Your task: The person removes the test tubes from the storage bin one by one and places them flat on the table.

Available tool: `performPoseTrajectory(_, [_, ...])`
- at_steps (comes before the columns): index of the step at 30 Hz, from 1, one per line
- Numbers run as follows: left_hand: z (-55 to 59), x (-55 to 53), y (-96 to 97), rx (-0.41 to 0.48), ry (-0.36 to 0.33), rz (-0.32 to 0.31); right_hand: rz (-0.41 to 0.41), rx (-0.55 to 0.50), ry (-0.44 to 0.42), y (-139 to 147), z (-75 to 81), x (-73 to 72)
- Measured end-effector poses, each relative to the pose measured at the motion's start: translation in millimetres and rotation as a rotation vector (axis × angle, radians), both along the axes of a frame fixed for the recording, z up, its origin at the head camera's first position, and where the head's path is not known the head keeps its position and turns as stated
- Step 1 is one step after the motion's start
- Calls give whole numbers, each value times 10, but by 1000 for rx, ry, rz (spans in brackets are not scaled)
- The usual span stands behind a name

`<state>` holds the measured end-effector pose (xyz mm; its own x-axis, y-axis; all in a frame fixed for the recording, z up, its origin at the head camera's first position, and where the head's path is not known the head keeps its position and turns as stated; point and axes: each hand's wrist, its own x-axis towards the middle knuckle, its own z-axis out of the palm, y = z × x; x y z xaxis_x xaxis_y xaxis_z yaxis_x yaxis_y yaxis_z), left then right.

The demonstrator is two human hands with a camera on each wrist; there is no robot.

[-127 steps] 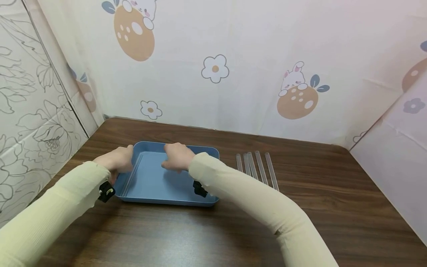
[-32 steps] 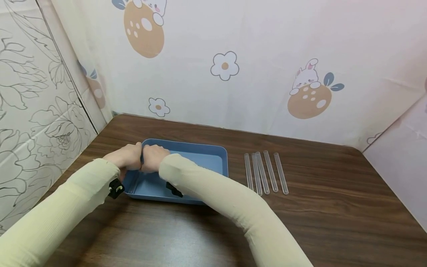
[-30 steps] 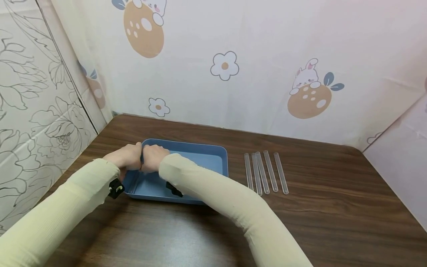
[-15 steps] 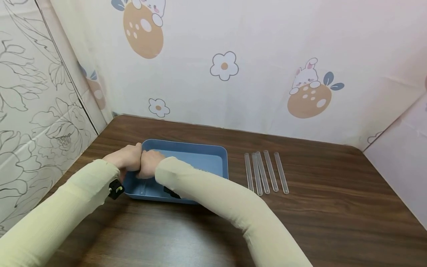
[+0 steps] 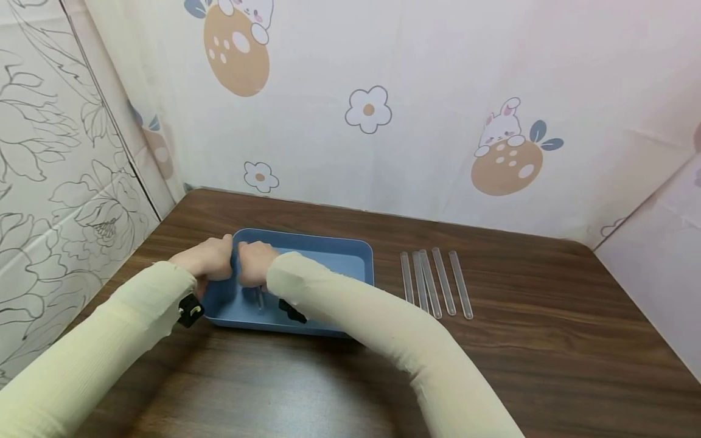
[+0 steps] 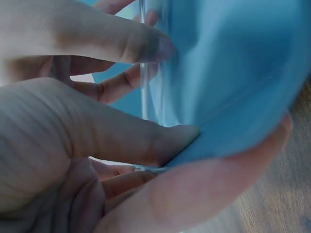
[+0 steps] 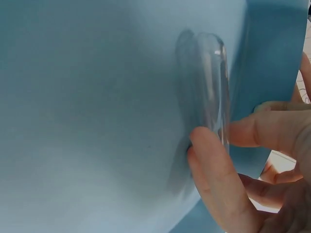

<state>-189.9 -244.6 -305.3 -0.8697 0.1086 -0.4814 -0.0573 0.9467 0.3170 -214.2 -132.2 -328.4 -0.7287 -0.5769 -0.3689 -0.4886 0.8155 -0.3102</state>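
A blue rectangular tray [image 5: 309, 241] stands on the table. My left hand [image 5: 210, 258] pinches its left rim; the left wrist view has the thumb [image 6: 146, 143] on the inner side of the wall and a finger along the outside. Over the tray's left part, my right hand [image 5: 254, 264] holds a clear test tube [image 7: 214, 82] between thumb and fingertips. The tube's rounded end points toward the near side, close over the tray floor, and its other end is hidden by the hand in the head view.
Several more clear test tubes [image 5: 460, 285] lie roughly side by side on the dark wooden table [image 5: 547, 328], right of the tray. A patterned white cloth [image 5: 421, 121] hangs behind the table.
My right hand has moved from mid-tray to the left side and taken hold of the tube lying there. It has now shifted slightly right with it. The left hand stays on the rim.
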Motion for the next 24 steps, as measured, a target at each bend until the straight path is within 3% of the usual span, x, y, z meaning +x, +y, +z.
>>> performPoseTrajectory(13, [-13,-15,-17,10,21,-24,-46,-19,56,162,113,-11])
performPoseTrajectory(24, [-9,-1,2,-11,54,-35,-54,-80,49,369,161,-47])
